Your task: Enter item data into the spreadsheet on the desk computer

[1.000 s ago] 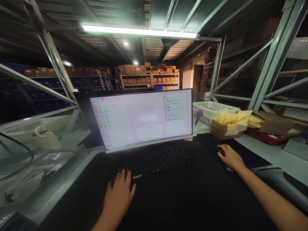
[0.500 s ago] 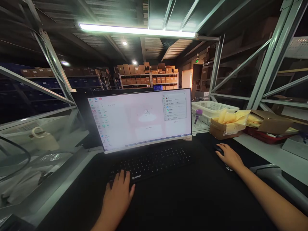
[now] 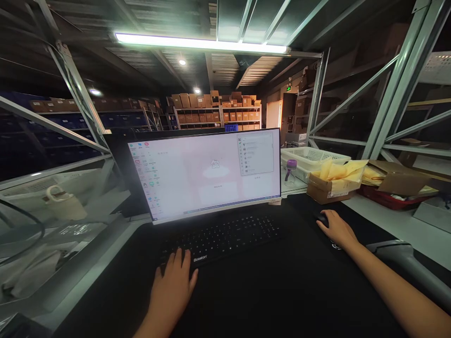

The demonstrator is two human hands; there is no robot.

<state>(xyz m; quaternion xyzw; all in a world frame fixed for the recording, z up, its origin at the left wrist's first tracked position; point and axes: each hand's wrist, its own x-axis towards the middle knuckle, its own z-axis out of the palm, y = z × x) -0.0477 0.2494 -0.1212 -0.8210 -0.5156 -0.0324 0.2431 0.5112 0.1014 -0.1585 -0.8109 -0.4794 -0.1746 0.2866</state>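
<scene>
My left hand (image 3: 175, 282) lies flat with fingers stretched onto the near left corner of a black keyboard (image 3: 225, 238). My right hand (image 3: 337, 230) is cupped over a black mouse (image 3: 320, 218) on the dark desk mat (image 3: 275, 291). A lit monitor (image 3: 207, 172) stands behind the keyboard and shows a pale desktop with icons down its left side and a small list window at top right.
A cardboard box of yellow padded envelopes (image 3: 331, 180), a white mesh basket (image 3: 312, 159) and a small purple-capped bottle (image 3: 290, 171) stand right of the monitor. A white jug (image 3: 63, 203) sits at left. Metal rack posts flank the desk; carton shelves (image 3: 218, 112) fill the background.
The list window at the monitor's top right has changed its content slightly. Both hands stay where they were, and the view has shifted a little.
</scene>
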